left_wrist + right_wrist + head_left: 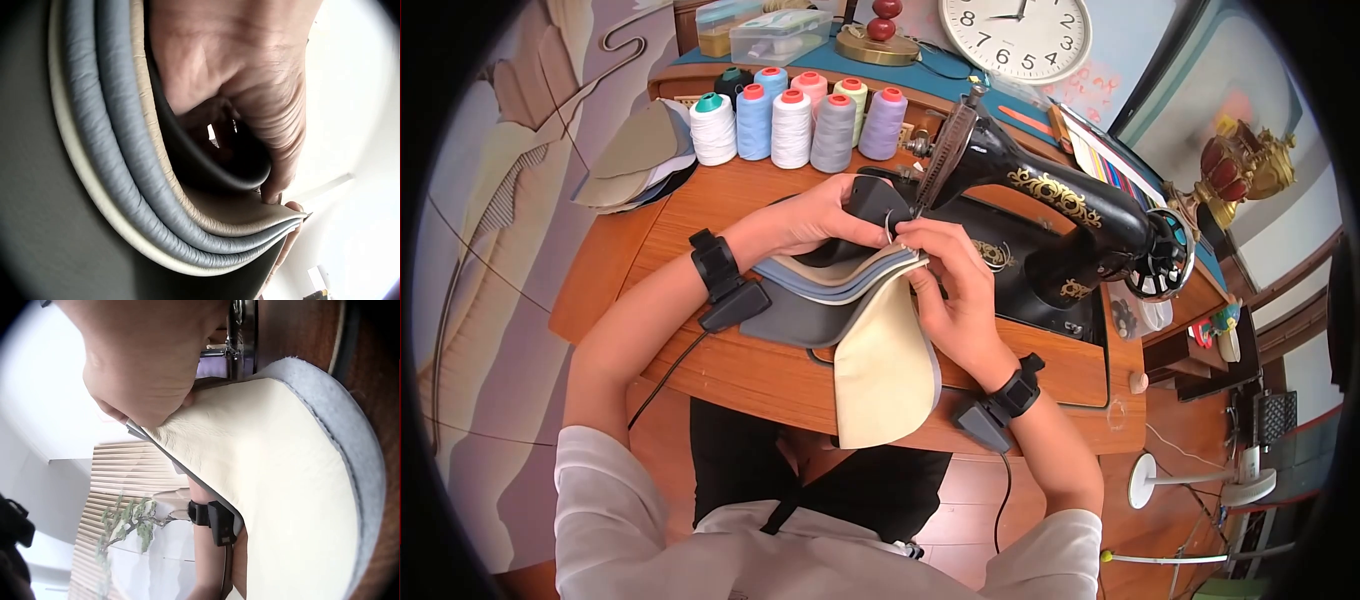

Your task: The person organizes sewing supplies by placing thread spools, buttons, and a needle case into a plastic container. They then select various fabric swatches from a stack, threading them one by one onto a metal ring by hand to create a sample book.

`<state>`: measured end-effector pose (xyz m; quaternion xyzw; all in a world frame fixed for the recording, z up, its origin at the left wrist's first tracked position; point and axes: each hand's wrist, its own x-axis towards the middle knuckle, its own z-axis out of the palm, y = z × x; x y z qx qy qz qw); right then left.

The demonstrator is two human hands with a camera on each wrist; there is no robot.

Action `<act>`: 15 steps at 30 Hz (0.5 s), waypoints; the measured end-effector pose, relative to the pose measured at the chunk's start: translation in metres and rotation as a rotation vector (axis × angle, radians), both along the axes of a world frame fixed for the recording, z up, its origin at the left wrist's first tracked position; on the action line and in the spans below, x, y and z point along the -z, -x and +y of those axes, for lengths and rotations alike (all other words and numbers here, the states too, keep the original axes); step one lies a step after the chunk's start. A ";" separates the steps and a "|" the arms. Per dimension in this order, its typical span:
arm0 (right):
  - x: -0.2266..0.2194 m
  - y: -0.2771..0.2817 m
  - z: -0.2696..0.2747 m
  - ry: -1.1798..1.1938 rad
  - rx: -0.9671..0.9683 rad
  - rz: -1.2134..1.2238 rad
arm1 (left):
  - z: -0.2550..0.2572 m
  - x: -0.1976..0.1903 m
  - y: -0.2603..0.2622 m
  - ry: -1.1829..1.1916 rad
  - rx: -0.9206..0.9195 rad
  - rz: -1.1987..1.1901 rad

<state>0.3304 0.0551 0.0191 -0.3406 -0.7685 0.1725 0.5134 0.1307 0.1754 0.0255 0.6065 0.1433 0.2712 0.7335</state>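
Both hands are at a layered stack of leather-like pieces in front of a black sewing machine. My right hand pinches the stack's corner between thumb and fingers; from there a cream piece hangs over the table edge. Blue-grey layers and a beige layer curve together toward that corner. My left hand grips a bent black piece, its thumb reaching toward the corner. A dark grey piece lies lowest on the table. The right fingertips are partly hidden in the right wrist view.
Several thread cones stand behind the hands at left. More flat pieces lie in a fanned pile at the table's left. A wall clock and clear plastic boxes are at the back. The machine's handwheel is at right.
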 end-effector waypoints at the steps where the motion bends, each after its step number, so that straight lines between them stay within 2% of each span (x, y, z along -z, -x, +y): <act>1: 0.000 0.000 0.000 0.002 -0.005 -0.005 | 0.000 0.000 0.001 -0.007 0.002 0.009; 10: 0.000 0.005 0.000 0.022 0.022 0.069 | 0.009 0.005 0.005 -0.031 0.107 0.028; 15: 0.001 0.002 0.002 0.010 0.017 0.075 | 0.005 0.002 0.006 0.027 0.077 -0.014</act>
